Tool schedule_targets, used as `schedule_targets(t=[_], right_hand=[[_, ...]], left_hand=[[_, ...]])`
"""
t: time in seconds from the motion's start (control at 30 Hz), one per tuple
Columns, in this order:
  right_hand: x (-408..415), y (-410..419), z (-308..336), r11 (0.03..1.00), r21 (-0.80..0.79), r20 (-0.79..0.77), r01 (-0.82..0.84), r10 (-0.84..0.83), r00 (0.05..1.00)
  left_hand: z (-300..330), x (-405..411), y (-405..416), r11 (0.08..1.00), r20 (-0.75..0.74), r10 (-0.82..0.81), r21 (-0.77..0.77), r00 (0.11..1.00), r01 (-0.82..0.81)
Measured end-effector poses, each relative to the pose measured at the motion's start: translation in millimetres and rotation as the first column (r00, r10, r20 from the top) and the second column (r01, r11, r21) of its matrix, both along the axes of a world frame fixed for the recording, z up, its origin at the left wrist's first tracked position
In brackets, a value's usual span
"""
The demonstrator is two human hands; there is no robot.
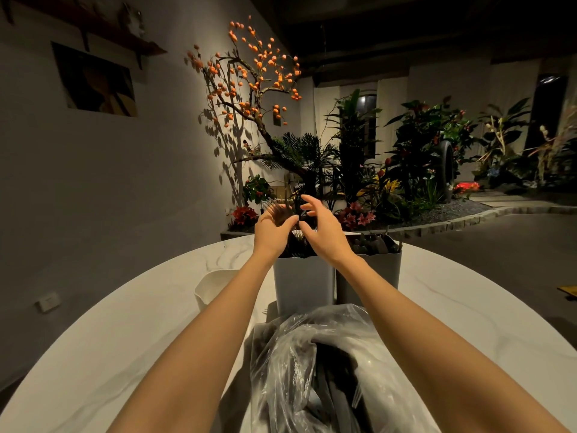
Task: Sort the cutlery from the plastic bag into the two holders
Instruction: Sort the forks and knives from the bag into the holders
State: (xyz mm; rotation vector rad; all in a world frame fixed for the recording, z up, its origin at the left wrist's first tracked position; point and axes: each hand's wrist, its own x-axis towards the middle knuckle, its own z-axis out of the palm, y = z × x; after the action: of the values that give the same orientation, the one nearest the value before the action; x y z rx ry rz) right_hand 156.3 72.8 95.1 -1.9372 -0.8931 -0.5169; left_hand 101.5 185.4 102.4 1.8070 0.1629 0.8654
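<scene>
A white bowl (pixel 215 284) sits on the marble surface (pixel 125 307) left of the two grey holders. Beyond the surface stand an orange-fruited tree (pixel 249 76) and leafy plants (pixel 421 145). The clear plastic bag (pixel 327 364), nearest the person, holds dark cutlery, too jumbled to count. The left holder (pixel 301 282) and the right holder (pixel 377 273) stand touching, both with dark cutlery inside. The left hand (pixel 271 231) grips a bunch of forks (pixel 276 209) above the left holder, tines up. The right hand (pixel 321 228) hovers beside it, fingers spread and loosely curved, holding nothing.
</scene>
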Motion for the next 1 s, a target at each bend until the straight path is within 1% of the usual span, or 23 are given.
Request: schedule_targets(t=[0.07,0.17,0.23,0.27,0.3,0.37,0.43,0.47,0.53,0.57,0.6,0.67,0.73,0.8,0.9,0.97,1.0], right_hand=[[0.7,2.9,-1.0,1.0,-0.025,0.05,0.012,-0.011,0.999],[3.4,2.2,-3.8,0.996,-0.045,0.063,0.083,-0.08,0.995],[4.9,-1.3,-7.6,0.98,-0.112,0.074,0.163,-0.155,0.985],[6.3,-3.1,-9.4,0.972,-0.134,0.068,0.193,-0.185,0.98],[7.5,-5.0,-11.0,0.97,-0.134,0.051,0.202,-0.197,0.979],[7.0,-7.5,-12.4,0.984,-0.074,0.031,0.165,-0.163,0.986],[2.8,-7.7,-11.7,0.996,-0.02,0.067,0.091,-0.089,0.994],[0.6,-7.1,-10.8,0.998,-0.02,0.098,0.06,-0.057,0.993],[-1.6,-5.4,-10.8,0.997,-0.062,0.159,0.036,-0.026,0.987],[-0.6,-4.2,-12.3,0.994,-0.097,0.176,0.046,-0.028,0.984],[1.1,-4.0,-14.3,0.987,-0.146,0.178,0.066,-0.039,0.983],[2.9,-6.0,-18.9,0.948,-0.297,0.148,0.113,-0.071,0.986],[0.7,-9.9,-20.5,0.88,-0.448,0.125,0.157,-0.112,0.986],[-2.9,-12.6,-18.4,0.832,-0.53,0.126,0.166,-0.116,0.985],[-6.9,-14.6,-16.7,0.821,-0.562,0.06,0.096,-0.075,0.995],[-8.9,-16.6,-17.3,0.86,-0.506,0.016,0.067,-0.069,0.997],[-9.8,-18.1,-17.6,0.889,-0.452,0.014,0.079,-0.081,0.997]], left_hand=[[-1.1,0.6,-1.1,1.0,-0.06,0.01,0.008,0.998,-0.009],[-11.7,0.4,-0.8,0.997,-0.196,0.034,0.079,0.98,-0.019],[-17.1,-0.6,0.4,0.998,-0.207,-0.019,0.055,0.978,0.031],[-17.8,-0.3,1.3,0.995,-0.189,-0.05,0.072,0.981,0.065],[-17.0,-0.3,2.3,0.989,-0.183,-0.061,0.122,0.981,0.084],[-12.7,-1.7,2.5,0.981,-0.15,-0.061,0.173,0.987,0.087],[-8.3,-3.1,2.7,0.989,-0.036,-0.038,0.144,0.999,0.043],[-7.1,-3.5,2.6,0.991,0.033,-0.014,0.136,0.999,0.009],[-6.8,-4.9,1.6,0.986,0.118,0.041,0.156,0.992,-0.059],[-8.4,-4.5,2.1,0.979,0.122,0.069,0.183,0.99,-0.091],[-11.3,-2.3,4.3,0.969,0.095,0.09,0.219,0.991,-0.109],[-18.6,0.5,8.5,0.95,-0.023,0.113,0.295,0.993,-0.101],[-25.8,2.2,10.3,0.951,-0.111,0.103,0.301,0.988,-0.065],[-27.1,1.0,9.2,0.946,-0.139,0.132,0.315,0.981,-0.082],[-22.8,-3.9,4.8,0.886,-0.197,0.246,0.443,0.949,-0.137],[-20.4,-8.9,-0.4,0.871,-0.249,0.263,0.477,0.932,-0.118],[-20.1,-10.9,-3.1,0.872,-0.244,0.258,0.475,0.935,-0.117]])
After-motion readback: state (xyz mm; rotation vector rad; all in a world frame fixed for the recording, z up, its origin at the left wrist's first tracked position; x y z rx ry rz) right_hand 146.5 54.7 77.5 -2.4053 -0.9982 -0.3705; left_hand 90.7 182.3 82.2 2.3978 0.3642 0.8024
